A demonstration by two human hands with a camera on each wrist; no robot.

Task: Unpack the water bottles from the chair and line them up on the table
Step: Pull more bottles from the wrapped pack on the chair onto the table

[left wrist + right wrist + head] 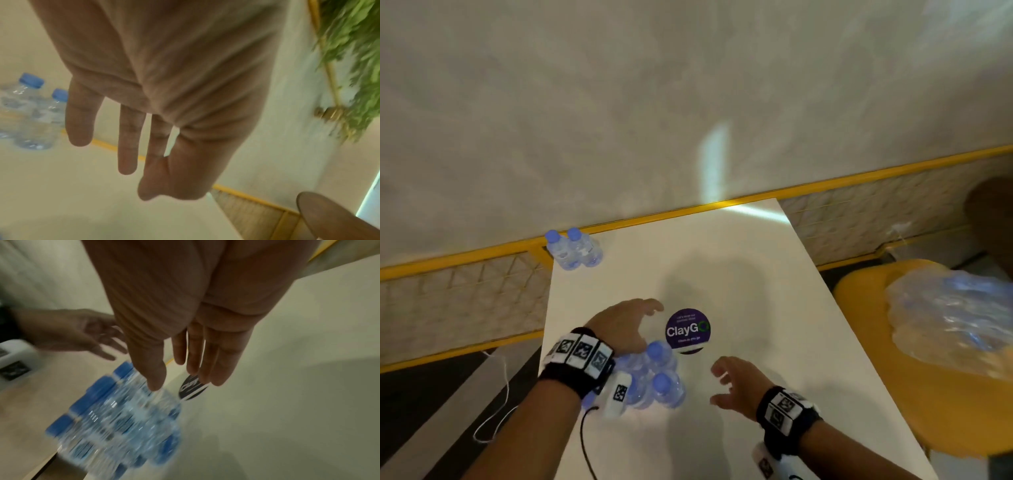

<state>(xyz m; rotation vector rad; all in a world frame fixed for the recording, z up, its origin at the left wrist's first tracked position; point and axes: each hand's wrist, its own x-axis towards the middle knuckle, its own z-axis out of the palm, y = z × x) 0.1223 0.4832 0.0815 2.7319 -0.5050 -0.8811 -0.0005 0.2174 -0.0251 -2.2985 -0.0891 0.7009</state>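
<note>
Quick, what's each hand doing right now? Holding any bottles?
Left hand: open, fingers spread, holding nothing, above the cluster of bottles.
Right hand: open, fingers relaxed, holding nothing, beside that cluster.

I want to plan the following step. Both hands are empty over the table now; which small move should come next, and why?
Probably the right hand should close on one bottle of the near cluster and carry it to the two bottles at the table's far left corner. Both hands, the left hand too, are open and hold nothing, and the cluster stands bunched, not lined up.
</note>
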